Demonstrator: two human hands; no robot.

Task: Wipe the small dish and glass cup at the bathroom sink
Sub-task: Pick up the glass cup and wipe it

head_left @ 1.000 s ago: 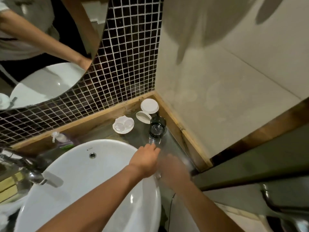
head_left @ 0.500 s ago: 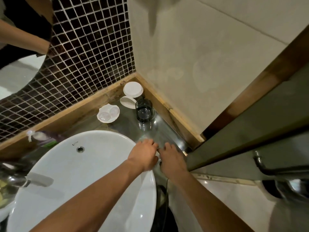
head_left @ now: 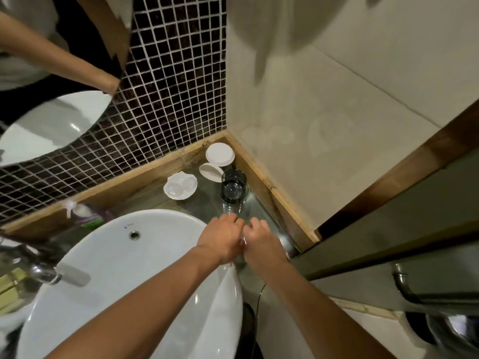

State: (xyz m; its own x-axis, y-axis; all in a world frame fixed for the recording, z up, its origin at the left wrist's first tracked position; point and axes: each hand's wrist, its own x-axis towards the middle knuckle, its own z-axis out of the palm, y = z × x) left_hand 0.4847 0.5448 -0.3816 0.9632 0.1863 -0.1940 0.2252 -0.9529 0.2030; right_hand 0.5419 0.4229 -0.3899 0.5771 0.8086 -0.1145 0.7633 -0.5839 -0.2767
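I see left hand and right hand curled together at the sink rim, possibly pinching something. Risk: glass cup just beyond, easily knocked.

Bare counter before glass cup, wall-hemmed corner.

Dish left of cup, apparently apart.
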